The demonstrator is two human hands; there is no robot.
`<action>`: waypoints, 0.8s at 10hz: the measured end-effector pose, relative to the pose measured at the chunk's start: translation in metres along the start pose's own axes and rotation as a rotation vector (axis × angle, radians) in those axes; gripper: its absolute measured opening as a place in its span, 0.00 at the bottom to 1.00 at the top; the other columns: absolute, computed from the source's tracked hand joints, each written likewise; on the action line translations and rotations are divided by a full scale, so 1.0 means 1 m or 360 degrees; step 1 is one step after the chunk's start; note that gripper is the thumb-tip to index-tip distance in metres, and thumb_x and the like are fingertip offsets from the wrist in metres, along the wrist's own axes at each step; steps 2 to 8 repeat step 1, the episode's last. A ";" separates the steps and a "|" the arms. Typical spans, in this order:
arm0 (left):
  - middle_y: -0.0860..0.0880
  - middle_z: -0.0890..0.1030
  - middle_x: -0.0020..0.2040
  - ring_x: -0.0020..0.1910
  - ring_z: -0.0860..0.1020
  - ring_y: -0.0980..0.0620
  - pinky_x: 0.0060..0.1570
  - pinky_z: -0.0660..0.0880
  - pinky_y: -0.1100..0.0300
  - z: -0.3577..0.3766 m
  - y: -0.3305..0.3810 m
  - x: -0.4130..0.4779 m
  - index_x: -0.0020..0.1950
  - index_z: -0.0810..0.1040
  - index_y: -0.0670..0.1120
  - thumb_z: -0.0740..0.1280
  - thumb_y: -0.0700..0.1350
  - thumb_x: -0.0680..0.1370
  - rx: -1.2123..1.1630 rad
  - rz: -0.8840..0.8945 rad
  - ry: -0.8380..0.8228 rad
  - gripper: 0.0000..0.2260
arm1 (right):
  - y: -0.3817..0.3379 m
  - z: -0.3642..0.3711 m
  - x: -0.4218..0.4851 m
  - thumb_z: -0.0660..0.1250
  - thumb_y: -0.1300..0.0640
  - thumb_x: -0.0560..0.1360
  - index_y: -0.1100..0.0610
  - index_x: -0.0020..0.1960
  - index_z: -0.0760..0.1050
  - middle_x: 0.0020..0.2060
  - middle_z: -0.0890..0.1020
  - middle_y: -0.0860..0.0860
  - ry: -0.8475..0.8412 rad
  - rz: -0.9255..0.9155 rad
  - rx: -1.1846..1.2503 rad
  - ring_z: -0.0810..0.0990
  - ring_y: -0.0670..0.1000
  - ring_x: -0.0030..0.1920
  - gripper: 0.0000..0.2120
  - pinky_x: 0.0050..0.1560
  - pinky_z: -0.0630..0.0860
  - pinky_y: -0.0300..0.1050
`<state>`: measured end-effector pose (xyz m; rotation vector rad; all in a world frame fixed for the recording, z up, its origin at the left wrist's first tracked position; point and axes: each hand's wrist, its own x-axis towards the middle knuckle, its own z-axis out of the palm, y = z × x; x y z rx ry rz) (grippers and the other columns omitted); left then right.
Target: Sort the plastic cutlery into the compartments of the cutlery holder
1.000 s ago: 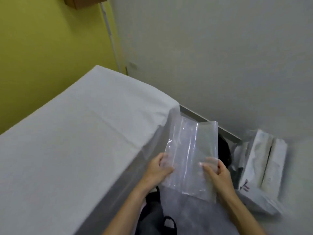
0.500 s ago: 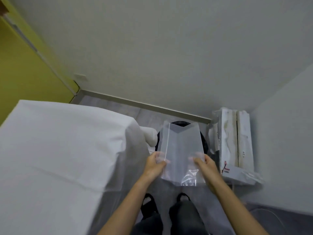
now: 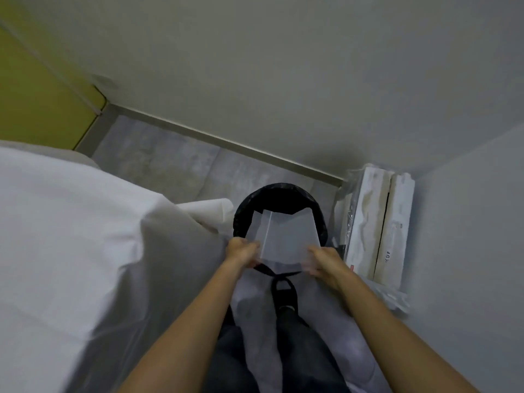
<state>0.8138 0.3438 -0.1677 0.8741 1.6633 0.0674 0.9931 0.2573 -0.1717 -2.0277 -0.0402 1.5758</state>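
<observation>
Two hands on one clear plastic bag (image 3: pixel 286 239), and it is held right over the mouth of a round black bin (image 3: pixel 249 211) on the floor (image 3: pixel 158 160). The left hand (image 3: pixel 242 249) is clenched on the bag's near left edge; the right hand (image 3: pixel 326 260) grasps the near right corner, fingers curled round it. The bag is creased down its length (folded into a shallow trough, open end pointing far). On the left, a desk (image 3: pixel 71 236) draped in white cloth, with a white roll (image 3: pixel 207 208) just beside the bin. On the right, pale long boxes (image 3: pixel 377 228) lean in the corner against the wall, near the bin.
</observation>
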 end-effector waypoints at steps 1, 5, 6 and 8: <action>0.39 0.78 0.61 0.58 0.77 0.40 0.60 0.75 0.46 0.012 -0.009 0.021 0.64 0.73 0.36 0.67 0.50 0.73 -0.0003 -0.0040 -0.0044 0.24 | -0.005 -0.008 0.017 0.61 0.48 0.79 0.65 0.71 0.62 0.65 0.73 0.59 -0.0034 0.0117 -0.0044 0.75 0.58 0.61 0.28 0.59 0.75 0.49; 0.39 0.78 0.61 0.58 0.77 0.40 0.60 0.75 0.46 0.012 -0.009 0.021 0.64 0.73 0.36 0.67 0.50 0.73 -0.0003 -0.0040 -0.0044 0.24 | -0.005 -0.008 0.017 0.61 0.48 0.79 0.65 0.71 0.62 0.65 0.73 0.59 -0.0034 0.0117 -0.0044 0.75 0.58 0.61 0.28 0.59 0.75 0.49; 0.39 0.78 0.61 0.58 0.77 0.40 0.60 0.75 0.46 0.012 -0.009 0.021 0.64 0.73 0.36 0.67 0.50 0.73 -0.0003 -0.0040 -0.0044 0.24 | -0.005 -0.008 0.017 0.61 0.48 0.79 0.65 0.71 0.62 0.65 0.73 0.59 -0.0034 0.0117 -0.0044 0.75 0.58 0.61 0.28 0.59 0.75 0.49; 0.39 0.78 0.61 0.58 0.77 0.40 0.60 0.75 0.46 0.012 -0.009 0.021 0.64 0.73 0.36 0.67 0.50 0.73 -0.0003 -0.0040 -0.0044 0.24 | -0.005 -0.008 0.017 0.61 0.48 0.79 0.65 0.71 0.62 0.65 0.73 0.59 -0.0034 0.0117 -0.0044 0.75 0.58 0.61 0.28 0.59 0.75 0.49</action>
